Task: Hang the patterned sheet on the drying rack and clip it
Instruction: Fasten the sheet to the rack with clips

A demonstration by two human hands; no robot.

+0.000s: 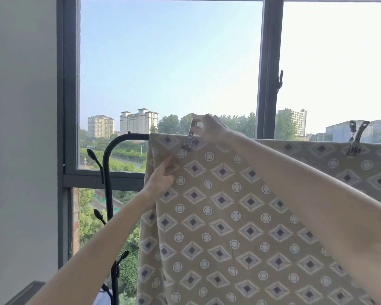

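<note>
A tan patterned sheet [220, 216] with diamonds and circles hangs over the top bar of a black drying rack [117, 144]. My right hand [209, 128] pinches a metal clip [189, 137] that sits on the sheet's top edge near its left corner. My left hand [164, 175] grips the sheet's left edge just below that corner. A second metal clip [356, 137] is clamped on the sheet's top edge at the right.
The rack's curved black post carries several bud-shaped hooks [95, 159] on its left side. Behind it is a large window with a dark grey frame [268, 73] and a handle [280, 81]. A white wall [20, 128] stands at the left.
</note>
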